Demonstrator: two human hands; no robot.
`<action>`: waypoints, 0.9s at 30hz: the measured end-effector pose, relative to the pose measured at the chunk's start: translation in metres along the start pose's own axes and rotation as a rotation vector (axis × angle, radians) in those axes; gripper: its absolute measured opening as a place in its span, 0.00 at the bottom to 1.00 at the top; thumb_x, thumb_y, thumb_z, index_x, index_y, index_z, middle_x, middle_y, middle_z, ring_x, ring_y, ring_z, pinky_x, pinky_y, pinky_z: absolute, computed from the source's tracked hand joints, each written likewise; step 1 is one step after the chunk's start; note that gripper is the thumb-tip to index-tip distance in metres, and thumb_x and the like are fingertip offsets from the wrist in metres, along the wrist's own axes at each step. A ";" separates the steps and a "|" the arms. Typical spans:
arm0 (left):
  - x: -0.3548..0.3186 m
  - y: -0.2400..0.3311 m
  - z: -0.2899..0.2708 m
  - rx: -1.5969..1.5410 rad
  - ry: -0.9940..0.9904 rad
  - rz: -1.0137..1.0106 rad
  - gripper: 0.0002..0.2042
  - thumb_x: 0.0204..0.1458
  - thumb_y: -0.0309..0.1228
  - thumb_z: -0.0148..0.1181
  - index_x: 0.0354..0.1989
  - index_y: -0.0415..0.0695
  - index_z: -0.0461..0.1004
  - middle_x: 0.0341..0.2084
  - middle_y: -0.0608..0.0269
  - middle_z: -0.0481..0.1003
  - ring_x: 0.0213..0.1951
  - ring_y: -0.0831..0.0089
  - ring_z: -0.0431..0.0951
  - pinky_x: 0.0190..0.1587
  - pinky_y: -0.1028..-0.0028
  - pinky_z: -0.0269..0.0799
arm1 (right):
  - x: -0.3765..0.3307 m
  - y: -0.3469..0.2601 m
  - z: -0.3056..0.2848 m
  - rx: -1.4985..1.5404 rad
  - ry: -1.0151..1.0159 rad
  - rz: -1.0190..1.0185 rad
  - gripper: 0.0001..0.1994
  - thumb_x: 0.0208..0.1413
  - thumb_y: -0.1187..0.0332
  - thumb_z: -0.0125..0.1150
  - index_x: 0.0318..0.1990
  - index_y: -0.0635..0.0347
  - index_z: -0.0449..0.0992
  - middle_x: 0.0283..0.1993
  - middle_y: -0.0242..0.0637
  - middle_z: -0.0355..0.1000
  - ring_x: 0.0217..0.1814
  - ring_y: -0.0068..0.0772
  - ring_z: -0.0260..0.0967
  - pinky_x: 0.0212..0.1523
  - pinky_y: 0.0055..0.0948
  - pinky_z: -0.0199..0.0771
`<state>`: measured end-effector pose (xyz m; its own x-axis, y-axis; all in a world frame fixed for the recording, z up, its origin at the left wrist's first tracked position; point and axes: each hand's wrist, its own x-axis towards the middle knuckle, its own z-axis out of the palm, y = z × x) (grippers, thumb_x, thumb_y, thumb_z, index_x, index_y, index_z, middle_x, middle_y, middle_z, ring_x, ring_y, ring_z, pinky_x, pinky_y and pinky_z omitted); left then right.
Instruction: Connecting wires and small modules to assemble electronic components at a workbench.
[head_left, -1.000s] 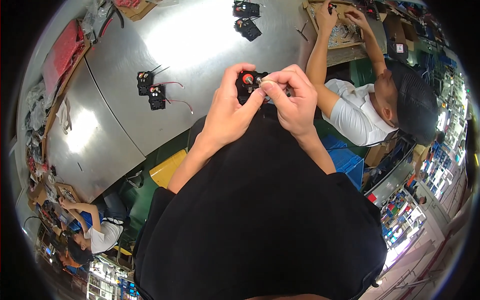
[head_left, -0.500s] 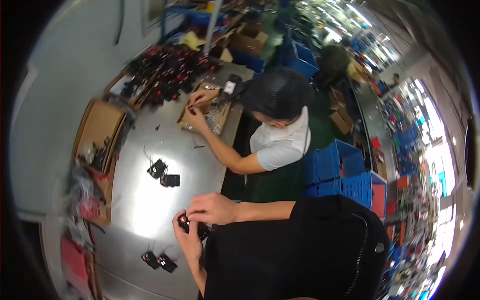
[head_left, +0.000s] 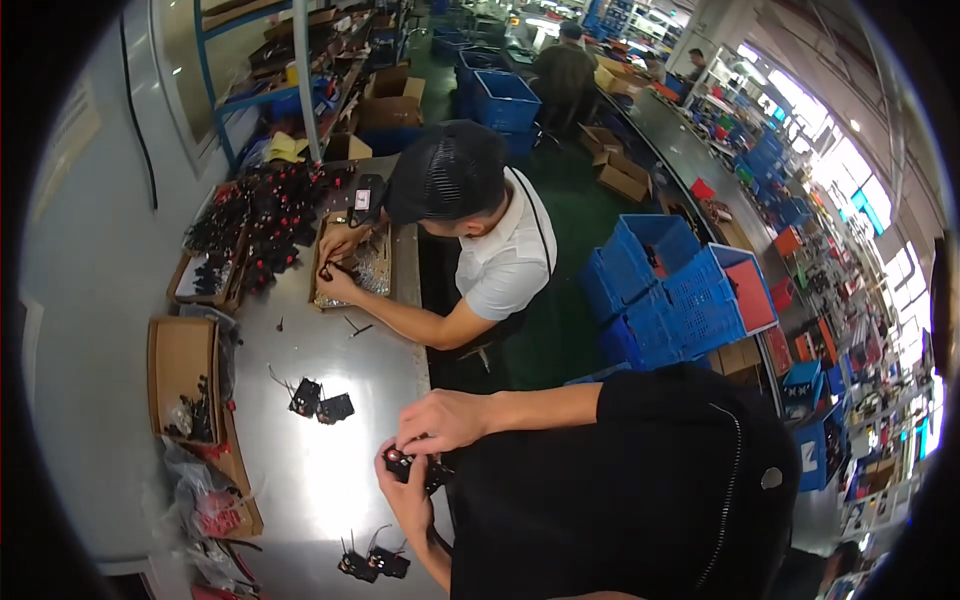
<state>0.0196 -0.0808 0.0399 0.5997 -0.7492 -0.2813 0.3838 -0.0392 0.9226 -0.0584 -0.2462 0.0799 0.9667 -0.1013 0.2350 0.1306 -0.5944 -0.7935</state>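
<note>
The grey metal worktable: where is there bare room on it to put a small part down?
On the grey metal worktable, the widest bare patch lies between the two black parts with wires, the person's hands holding a small black part, and the black pair near the lower edge. The left rim is crowded: brown cardboard box, plastic bags.

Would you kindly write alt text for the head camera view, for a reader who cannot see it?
Both of the person's hands, the left hand and right hand, hold a small black part with a red spot over a shiny metal table. Two pairs of similar black parts lie on it, and a co-worker in a black cap works at a cardboard tray beyond.
</note>
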 end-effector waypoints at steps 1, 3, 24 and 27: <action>0.003 -0.002 0.001 -0.007 -0.080 0.010 0.21 0.52 0.24 0.60 0.54 0.35 0.63 0.42 0.58 0.70 0.43 0.73 0.71 0.46 0.76 0.69 | -0.005 0.003 -0.005 -0.060 -0.022 -0.010 0.07 0.52 0.65 0.58 0.33 0.57 0.79 0.32 0.40 0.71 0.36 0.44 0.71 0.37 0.36 0.72; 0.005 -0.010 -0.006 0.089 -0.109 0.011 0.22 0.50 0.21 0.60 0.54 0.35 0.64 0.42 0.57 0.70 0.43 0.72 0.71 0.48 0.76 0.69 | -0.015 0.002 -0.002 -0.104 -0.001 -0.041 0.07 0.53 0.64 0.57 0.32 0.55 0.78 0.32 0.40 0.71 0.36 0.44 0.71 0.36 0.37 0.72; 0.044 -0.035 0.020 0.306 0.226 0.191 0.26 0.50 0.29 0.66 0.53 0.36 0.60 0.36 0.60 0.71 0.32 0.77 0.70 0.31 0.79 0.68 | 0.003 0.029 0.026 -0.044 0.337 0.358 0.06 0.42 0.66 0.61 0.22 0.59 0.75 0.23 0.38 0.74 0.26 0.46 0.72 0.27 0.41 0.70; 0.048 -0.019 0.033 0.348 0.190 0.269 0.26 0.49 0.31 0.66 0.52 0.32 0.60 0.38 0.55 0.72 0.37 0.70 0.72 0.41 0.74 0.71 | 0.002 0.042 0.015 -0.222 0.384 0.217 0.05 0.43 0.65 0.61 0.23 0.54 0.77 0.24 0.36 0.74 0.26 0.44 0.72 0.29 0.41 0.70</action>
<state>0.0180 -0.1379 0.0173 0.7754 -0.6305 -0.0339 -0.0410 -0.1039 0.9937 -0.0473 -0.2591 0.0385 0.8102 -0.5030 0.3008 -0.1550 -0.6789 -0.7177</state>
